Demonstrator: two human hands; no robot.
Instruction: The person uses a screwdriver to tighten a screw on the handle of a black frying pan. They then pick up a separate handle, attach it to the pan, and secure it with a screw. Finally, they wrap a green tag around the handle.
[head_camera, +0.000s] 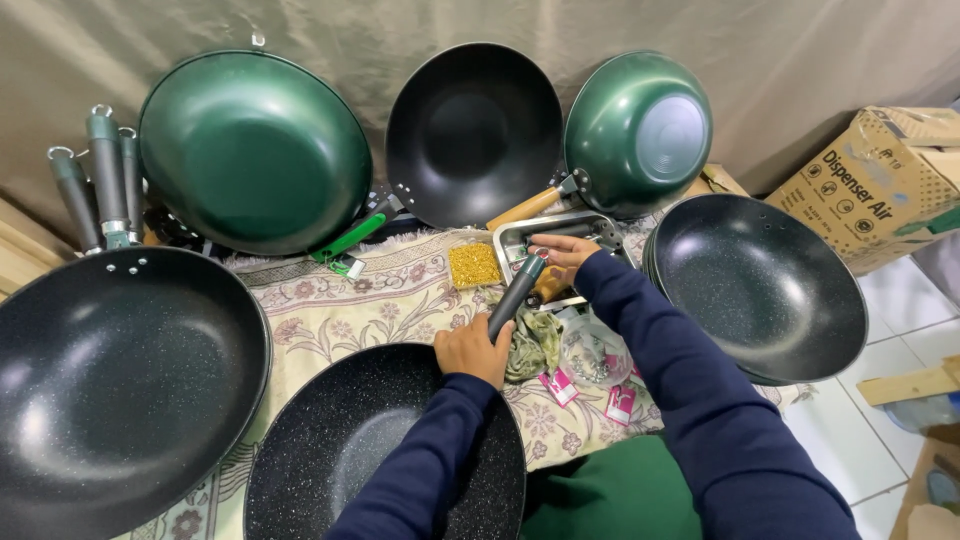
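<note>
Floral cloth (330, 310) ringed by woks | left hand (472, 350) grips handle (515, 297) | right hand (562, 250) pinches handle tip above tray (510, 236)

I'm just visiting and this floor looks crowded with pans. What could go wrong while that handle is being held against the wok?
1. The left hand holds the handle at the wok rim; it might slip and scratch the speckled coating.
2. The right hand reaches into the metal tray beside the yellow box of small parts; a sleeve could tip them.
3. The pans leaning on the curtain, like the black one, may slide down.
</note>
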